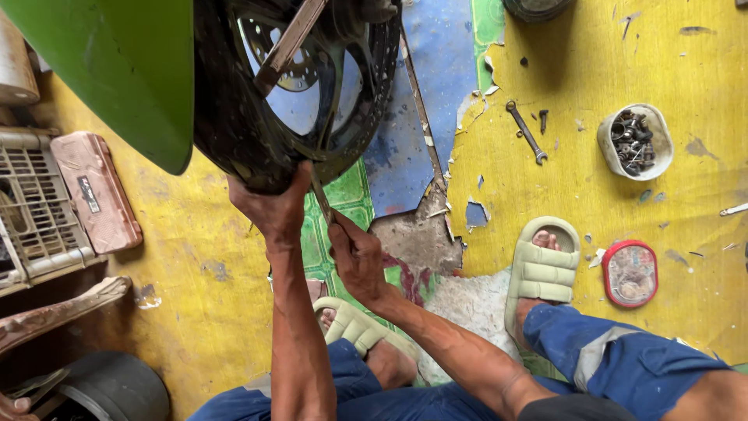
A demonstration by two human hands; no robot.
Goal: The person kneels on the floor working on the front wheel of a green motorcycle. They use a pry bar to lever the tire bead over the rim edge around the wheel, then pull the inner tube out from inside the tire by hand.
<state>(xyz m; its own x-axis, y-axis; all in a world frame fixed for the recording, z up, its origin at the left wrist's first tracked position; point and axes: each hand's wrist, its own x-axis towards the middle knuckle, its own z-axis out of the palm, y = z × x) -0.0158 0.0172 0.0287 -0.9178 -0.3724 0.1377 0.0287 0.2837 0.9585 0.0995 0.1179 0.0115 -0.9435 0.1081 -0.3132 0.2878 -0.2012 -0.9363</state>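
Tyre, one: left hand clasping its edge; right hand gripping one thin metal tool.

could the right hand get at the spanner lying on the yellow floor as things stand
Probably yes, but not freely. The right hand is gripping a thin metal tool at the black tyre, so it is occupied. The spanner lies in the open on the yellow floor, nothing covering it.

Both forearms outstretched, left hand gripping, right hand clenched.
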